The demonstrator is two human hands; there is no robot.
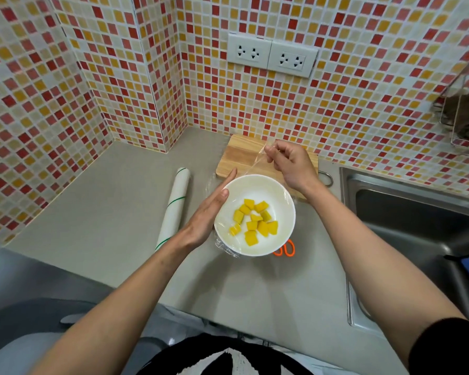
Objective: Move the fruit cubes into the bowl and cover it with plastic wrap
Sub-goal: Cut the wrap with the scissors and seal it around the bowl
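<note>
A white bowl (282, 197) stands on the grey counter and holds several yellow fruit cubes (255, 221). A clear sheet of plastic wrap (255, 165) lies stretched over the bowl, with a crumpled edge hanging at the bowl's near left side. My left hand (210, 212) lies flat against the bowl's left rim, fingers straight. Above the bowl's far edge, my right hand (290, 165) pinches a corner of the wrap and holds it up.
A roll of plastic wrap (175, 207) lies left of the bowl. Behind the bowl is a wooden cutting board (241, 152). Orange scissor handles (286, 250) stick out from under the bowl's right side. A steel sink (417, 212) is on the right.
</note>
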